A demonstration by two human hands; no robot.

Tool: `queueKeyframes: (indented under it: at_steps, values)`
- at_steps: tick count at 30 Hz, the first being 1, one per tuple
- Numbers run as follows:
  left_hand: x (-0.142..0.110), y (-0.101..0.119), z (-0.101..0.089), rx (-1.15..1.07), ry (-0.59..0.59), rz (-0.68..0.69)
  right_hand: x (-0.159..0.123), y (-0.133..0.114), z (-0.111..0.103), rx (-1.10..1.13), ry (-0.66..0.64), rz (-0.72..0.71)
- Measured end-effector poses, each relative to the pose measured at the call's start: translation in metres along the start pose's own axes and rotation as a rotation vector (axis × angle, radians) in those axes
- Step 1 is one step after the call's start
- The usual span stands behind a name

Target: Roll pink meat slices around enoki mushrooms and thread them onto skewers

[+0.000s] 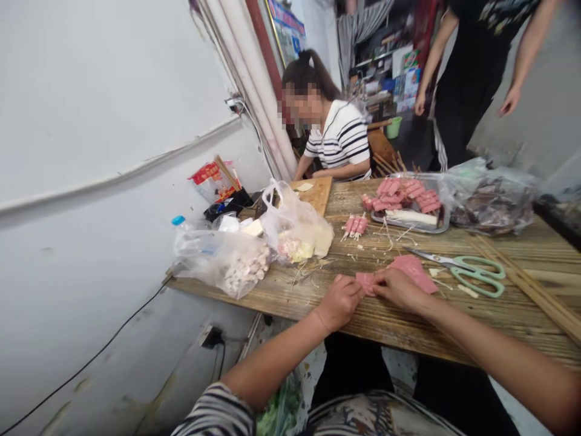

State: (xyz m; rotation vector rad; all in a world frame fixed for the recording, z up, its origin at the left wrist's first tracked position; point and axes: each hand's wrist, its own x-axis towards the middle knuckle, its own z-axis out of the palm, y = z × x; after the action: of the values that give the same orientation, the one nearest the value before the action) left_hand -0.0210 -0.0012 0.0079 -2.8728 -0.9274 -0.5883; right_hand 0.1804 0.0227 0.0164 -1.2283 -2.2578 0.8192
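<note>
On the weathered wooden table [281, 300], a clear plastic bag of pale, lumpy pieces [247, 266] is lying at the left, and a white translucent plastic bag with looped handles [295, 227] is slumping just beside it. Farther right, at the near edge, the left hand [341, 303] is closing its curled fingers on the left edge of a flat pink slice [364, 280], while the right hand [397, 287] is pinching the slice's right end between thumb and fingers. Beyond that hand, larger pink sheets [416, 272] are lying near green-handled metal scissors [476, 272].
</note>
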Motion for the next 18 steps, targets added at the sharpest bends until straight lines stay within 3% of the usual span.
queueKeyframes:
  at_steps: [4, 10, 14, 18]
  values:
    - [0.003, 0.001, -0.001, -0.149, 0.104, -0.052, -0.009, -0.01, 0.004, -0.149, 0.099, -0.036]
    - [0.006, 0.002, 0.005, -0.219, 0.164, -0.065, -0.017, -0.023, 0.011, -0.467, 0.263, -0.128]
    - [0.008, 0.001, 0.006, -0.223, 0.13, -0.099, -0.025, -0.027, 0.014, -0.641, 0.333, -0.24]
    - [0.007, 0.003, -0.002, -0.143, 0.032, -0.129, -0.037, -0.028, 0.018, -0.625, 0.307, -0.343]
